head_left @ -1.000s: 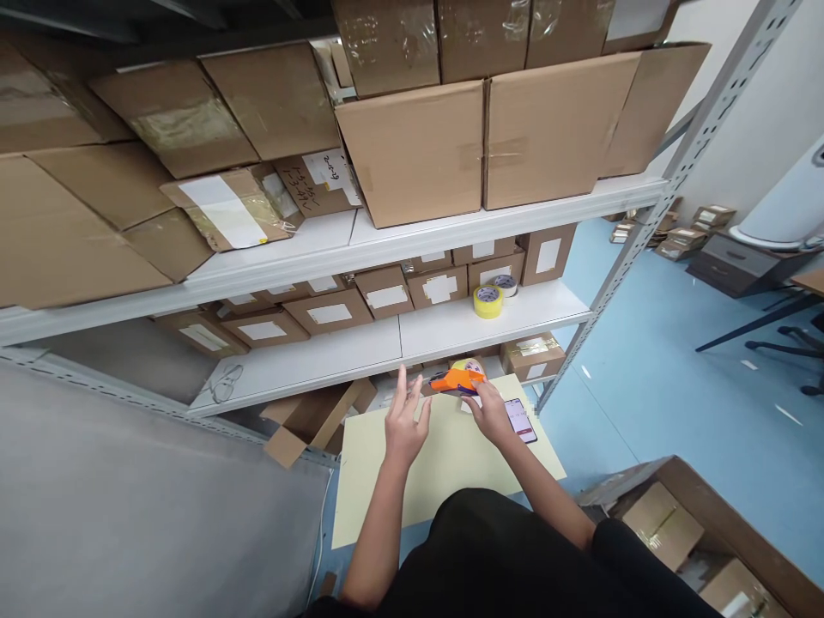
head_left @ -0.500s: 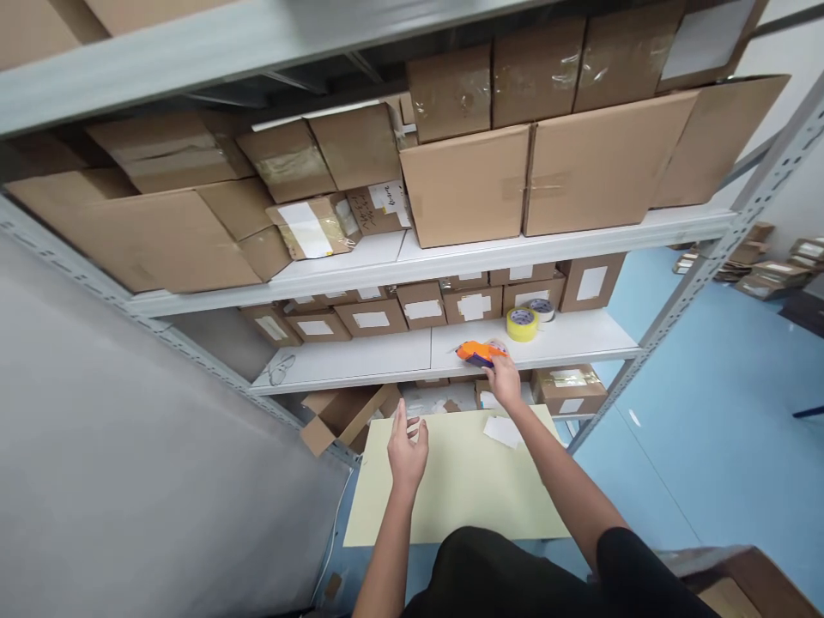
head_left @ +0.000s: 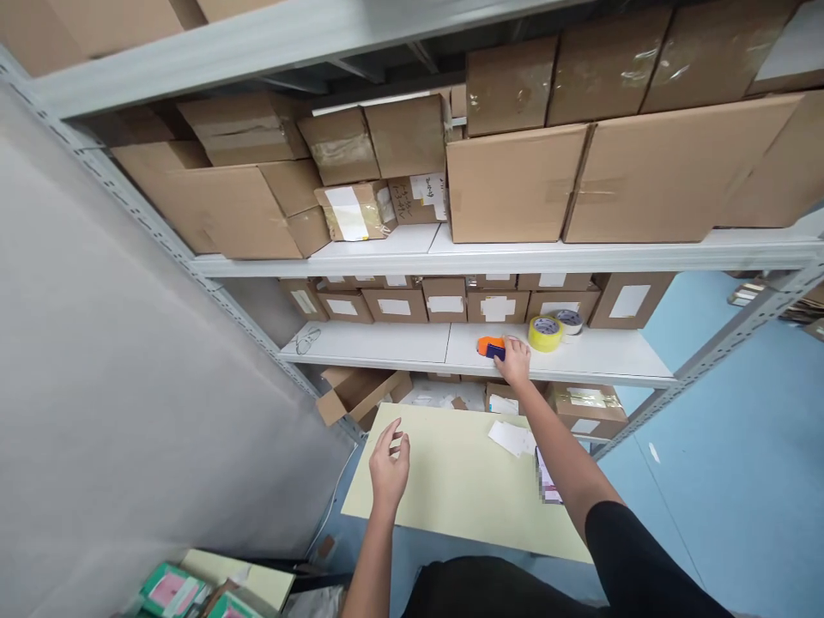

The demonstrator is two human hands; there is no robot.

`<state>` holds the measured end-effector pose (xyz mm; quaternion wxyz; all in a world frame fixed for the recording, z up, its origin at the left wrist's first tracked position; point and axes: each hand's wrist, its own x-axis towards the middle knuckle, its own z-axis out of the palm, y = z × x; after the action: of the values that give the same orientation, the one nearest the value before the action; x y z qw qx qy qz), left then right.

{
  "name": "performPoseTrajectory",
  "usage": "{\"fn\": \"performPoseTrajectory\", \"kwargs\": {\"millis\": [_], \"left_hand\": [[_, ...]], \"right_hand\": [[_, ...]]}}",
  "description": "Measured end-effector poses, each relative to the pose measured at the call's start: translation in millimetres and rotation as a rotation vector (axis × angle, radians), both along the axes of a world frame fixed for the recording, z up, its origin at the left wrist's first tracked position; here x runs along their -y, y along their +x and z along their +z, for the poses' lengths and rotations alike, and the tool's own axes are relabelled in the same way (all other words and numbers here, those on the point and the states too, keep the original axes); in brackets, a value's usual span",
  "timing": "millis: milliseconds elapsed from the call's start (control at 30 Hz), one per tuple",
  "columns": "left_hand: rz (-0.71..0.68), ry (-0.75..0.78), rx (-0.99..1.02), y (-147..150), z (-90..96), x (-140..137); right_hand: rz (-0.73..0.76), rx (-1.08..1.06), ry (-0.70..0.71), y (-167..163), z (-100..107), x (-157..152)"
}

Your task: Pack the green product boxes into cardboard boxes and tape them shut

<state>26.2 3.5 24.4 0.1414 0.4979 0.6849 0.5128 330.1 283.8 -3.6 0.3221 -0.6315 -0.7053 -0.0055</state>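
My right hand (head_left: 515, 362) is closed around an orange and dark blue tape dispenser (head_left: 490, 347) on the white middle shelf (head_left: 379, 343). The fingers cover its right part. Just right of that hand, a yellow tape roll (head_left: 545, 335) lies against a paler tape roll (head_left: 569, 322). Above the left part of the pale yellow tabletop (head_left: 451, 481), my left hand (head_left: 390, 463) is empty, its fingers loosely curved and apart. White paper pieces (head_left: 511, 438) lie on the tabletop near my right forearm, and a partly hidden phone-like item (head_left: 547, 479) is beside them.
Cardboard boxes (head_left: 515, 189) fill the shelf above. Smaller labelled boxes (head_left: 394, 305) line the back of the middle shelf. Glasses (head_left: 307, 341) rest at its left end. An opened carton (head_left: 360, 393) stands behind the table's left corner. A metal post (head_left: 721, 343) rises at right.
The view has turned left. My right hand has brought the tape dispenser down onto the middle shelf. My left hand remains over the table, its fingers a little more curved.
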Motion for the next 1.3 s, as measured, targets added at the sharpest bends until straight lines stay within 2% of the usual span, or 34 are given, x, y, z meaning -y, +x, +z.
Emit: {"fn": "performPoseTrajectory", "kwargs": {"millis": [100, 200, 300, 400, 467, 533, 633, 767, 1000, 1100, 1200, 1300], "left_hand": [[0.006, -0.060, 0.010, -15.7, -13.6, 9.4], [0.055, -0.115, -0.016, -32.7, -26.3, 22.5], [0.152, -0.170, -0.073, -48.5, -34.0, 47.6], [0.262, -0.198, -0.101, -64.2, -38.6, 85.3], [0.361, -0.202, -0.087, -76.3, -42.0, 114.9], [0.468, -0.196, -0.055, -90.2, -46.4, 146.3], [0.607, -0.173, 0.014, -115.4, -55.0, 194.4], [0.775, -0.155, 0.070, -157.5, -65.4, 258.4], [1.018, -0.142, 0.154, -240.9, -68.5, 376.5], [1.133, -0.126, 0.223, -271.7, -78.5, 422.8], [1.168, -0.095, 0.313, -294.6, -96.5, 456.9], [1.131, -0.075, 0.366, -312.3, -114.7, 474.4]], "right_hand": [[0.114, -0.167, 0.096, -23.2, 4.2, 17.5], [0.321, -0.418, 0.039, -67.5, -10.2, 47.4], [0.549, -0.696, -0.242, -125.8, -46.4, 92.5], [0.663, -0.845, -0.521, -189.8, -82.1, 148.4], [0.726, -0.915, -0.691, -233.9, -93.6, 189.5], [0.802, -0.963, -0.832, -275.6, -94.0, 231.0], [0.947, -0.967, -0.966, -327.5, -83.5, 284.6], [1.064, -0.914, -1.050, -379.7, -72.1, 332.6], [1.172, -0.826, -1.148, -474.3, -72.3, 413.7], [1.254, -0.772, -1.174, -516.8, -75.5, 453.5], [1.307, -0.719, -1.195, -557.9, -80.5, 491.5], [1.330, -0.684, -1.212, -594.1, -86.0, 527.7]]}}
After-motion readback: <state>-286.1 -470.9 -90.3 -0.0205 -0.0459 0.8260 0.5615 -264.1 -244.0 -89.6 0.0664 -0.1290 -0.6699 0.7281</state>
